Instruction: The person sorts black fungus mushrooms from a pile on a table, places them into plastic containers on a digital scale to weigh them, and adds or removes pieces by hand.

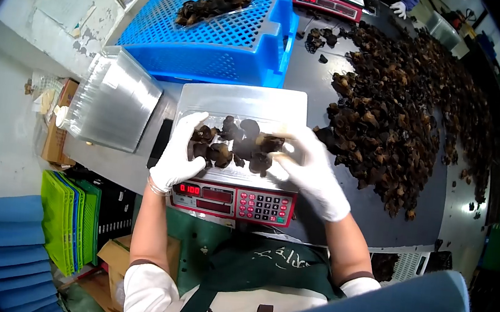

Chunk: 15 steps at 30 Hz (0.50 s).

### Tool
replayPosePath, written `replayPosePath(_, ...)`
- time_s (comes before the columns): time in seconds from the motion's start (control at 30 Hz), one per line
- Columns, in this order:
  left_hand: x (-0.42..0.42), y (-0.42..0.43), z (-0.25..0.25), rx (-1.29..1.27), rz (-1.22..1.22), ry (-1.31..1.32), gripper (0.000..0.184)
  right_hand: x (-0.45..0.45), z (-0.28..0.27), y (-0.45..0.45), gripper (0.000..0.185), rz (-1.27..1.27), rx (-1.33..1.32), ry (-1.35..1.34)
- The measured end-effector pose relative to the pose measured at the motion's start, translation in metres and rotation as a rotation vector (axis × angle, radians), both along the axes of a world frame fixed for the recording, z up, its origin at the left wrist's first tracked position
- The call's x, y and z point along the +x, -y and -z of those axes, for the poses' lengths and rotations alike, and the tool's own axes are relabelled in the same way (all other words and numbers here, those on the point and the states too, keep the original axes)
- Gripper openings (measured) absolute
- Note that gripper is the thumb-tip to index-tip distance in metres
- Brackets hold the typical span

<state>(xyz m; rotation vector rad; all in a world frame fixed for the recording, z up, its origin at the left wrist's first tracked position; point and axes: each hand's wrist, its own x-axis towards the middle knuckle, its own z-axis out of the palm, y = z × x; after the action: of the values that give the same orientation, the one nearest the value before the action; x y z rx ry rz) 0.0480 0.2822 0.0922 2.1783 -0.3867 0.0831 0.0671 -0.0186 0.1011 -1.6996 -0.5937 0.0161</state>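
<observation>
Dark dried fungus pieces (221,153) lie in a clear plastic tray (229,175) on the steel plate of a red scale (233,203), whose display reads 0.100. My gloved left hand (180,151) is at the tray's left end, its thumb and fingers apart around the edge beside the pieces. Over the tray's right end is my gloved right hand (309,171), blurred by motion, with its fingertips at the pieces there. Whether those fingertips pinch anything is too blurred to tell.
A large pile of dark fungus (387,122) covers the table at right. Behind the scale stands a blue crate (199,59) bearing a filled tray. Stacked clear trays (116,99) are at left. A second scale (327,3) and a co-worker's gloved hand (399,9) are at the back.
</observation>
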Motion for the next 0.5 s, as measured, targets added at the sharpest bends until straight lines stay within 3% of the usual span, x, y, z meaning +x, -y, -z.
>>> replayPosePath(0.03, -0.001, -0.003, -0.004, 0.098, 0.003, 0.054, 0.075, -0.010, -0.003, 0.016, 0.030, 0.185, -0.130, -0.042)
replayPosePath(0.1, -0.003, -0.008, -0.003, 0.075, 0.007, 0.043, 0.074, -0.023, 0.024, 0.046, 0.015, 0.337, -0.147, -0.036)
replayPosePath(0.13, -0.004, -0.010, -0.002, 0.060, 0.017, 0.032, 0.073, -0.035, 0.038, 0.061, 0.010, 0.365, -0.277, -0.131)
replayPosePath(0.17, -0.004, -0.010, 0.000, 0.058, 0.015, 0.032, 0.072, -0.048, 0.052, 0.070, 0.007, 0.360, -0.361, -0.234)
replayPosePath(0.33, -0.006, -0.005, 0.008, 0.030, -0.002, 0.008, 0.070, -0.117, 0.088, 0.054, 0.023, 0.081, -0.791, 0.016)
replayPosePath(0.43, -0.004, -0.006, 0.018, -0.017, -0.012, 0.046, 0.069, -0.129, 0.109, 0.050, 0.020, 0.066, -0.907, 0.152)
replayPosePath(0.5, -0.009, 0.001, 0.012, 0.028, -0.083, 0.100, 0.065, -0.129, 0.117, 0.053, 0.015, 0.120, -0.862, 0.104)
